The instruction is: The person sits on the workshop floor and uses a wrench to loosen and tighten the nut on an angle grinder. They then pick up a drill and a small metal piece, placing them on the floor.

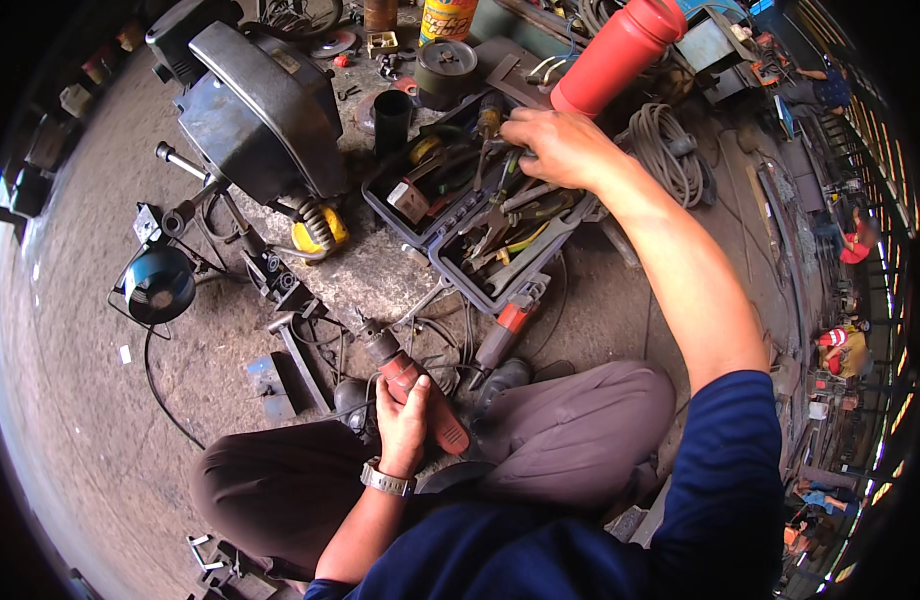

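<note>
My left hand [402,425] is closed around a red-orange power drill [404,370] above my lap, its chuck tilted up and away from me. My right hand [555,148] reaches over the far side of an open dark toolbox [398,224]. Its fingers are bent together beside a screwdriver with a yellowish handle [490,112]; whatever they grip is hidden. Pliers, wrenches and other hand tools fill both halves of the box. An orange-and-grey angle grinder [510,328] leans at the toolbox's near end.
A large dark machine with a curved guard [270,110] stands at the left. Behind the toolbox are a red cylinder [615,60], a round metal can [446,72] and a coiled cable [665,150]. Loose cords cross the floor by my feet. Several people are far off at right.
</note>
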### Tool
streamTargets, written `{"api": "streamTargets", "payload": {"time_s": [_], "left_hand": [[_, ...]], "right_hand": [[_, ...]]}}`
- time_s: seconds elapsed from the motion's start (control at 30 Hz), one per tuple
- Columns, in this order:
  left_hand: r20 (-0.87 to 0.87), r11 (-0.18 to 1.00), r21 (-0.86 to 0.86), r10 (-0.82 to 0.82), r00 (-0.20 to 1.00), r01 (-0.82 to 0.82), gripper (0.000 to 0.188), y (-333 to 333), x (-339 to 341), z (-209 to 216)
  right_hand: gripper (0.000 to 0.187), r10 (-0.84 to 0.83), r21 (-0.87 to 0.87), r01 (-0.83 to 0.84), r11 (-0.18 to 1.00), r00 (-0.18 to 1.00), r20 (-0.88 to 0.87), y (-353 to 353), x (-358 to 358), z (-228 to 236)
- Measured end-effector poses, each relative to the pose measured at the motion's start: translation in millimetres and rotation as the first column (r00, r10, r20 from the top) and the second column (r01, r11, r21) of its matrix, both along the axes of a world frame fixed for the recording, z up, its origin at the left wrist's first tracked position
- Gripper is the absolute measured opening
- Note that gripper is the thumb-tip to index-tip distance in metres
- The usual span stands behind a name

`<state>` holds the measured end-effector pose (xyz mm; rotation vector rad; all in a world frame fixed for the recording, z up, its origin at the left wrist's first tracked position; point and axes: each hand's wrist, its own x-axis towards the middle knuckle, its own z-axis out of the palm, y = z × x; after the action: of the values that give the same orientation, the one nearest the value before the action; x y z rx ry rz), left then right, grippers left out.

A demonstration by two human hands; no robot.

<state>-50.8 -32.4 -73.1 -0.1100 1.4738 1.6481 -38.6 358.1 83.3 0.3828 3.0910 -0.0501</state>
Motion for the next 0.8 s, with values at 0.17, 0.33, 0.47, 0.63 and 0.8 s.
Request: {"api": "streamTargets", "payload": {"time_s": [0.17, 0.33, 0.47, 0.63, 0.8], "left_hand": [[0.002, 1.000, 0.004, -0.011, 1.000, 0.011, 0.048, -0.9, -0.9, -2.3], [0.025, 1.000, 0.023, 0.008, 1.000, -0.009, 0.047, 1.6, 0.5, -1.2], [0.006, 1.000, 0.004, -0.025, 1.000, 0.025, 0.048, -1.7, -0.5, -3.4], [0.005, 1.000, 0.014, -0.028, 1.000, 0.028, 0.048, -2.8, -1.0, -6.1], [0.019, 0.999, 0.013, 0.031, 0.999, -0.031, 0.047, 1.1, 1.0, -3.7]], "right_hand": [[0.040, -0.127, 0.014, 0.127, 0.992, 0.992, 0.004, 5.3, 14.9, -9.5], [0.036, -0.178, 0.013, 0.179, 0.984, 0.983, -0.049, 0.6, 27.5, -5.6], [0.025, -0.143, 0.116, 0.135, 0.984, 0.988, 0.061, -14.5, 28.4, 6.4], [0.024, 0.000, 0.019, -0.006, 1.000, 0.958, 0.288, -43.4, 41.5, -5.9], [0.038, -0.054, -0.215, 0.110, 0.970, 0.967, 0.250, -30.8, 46.8, -5.8]]}}
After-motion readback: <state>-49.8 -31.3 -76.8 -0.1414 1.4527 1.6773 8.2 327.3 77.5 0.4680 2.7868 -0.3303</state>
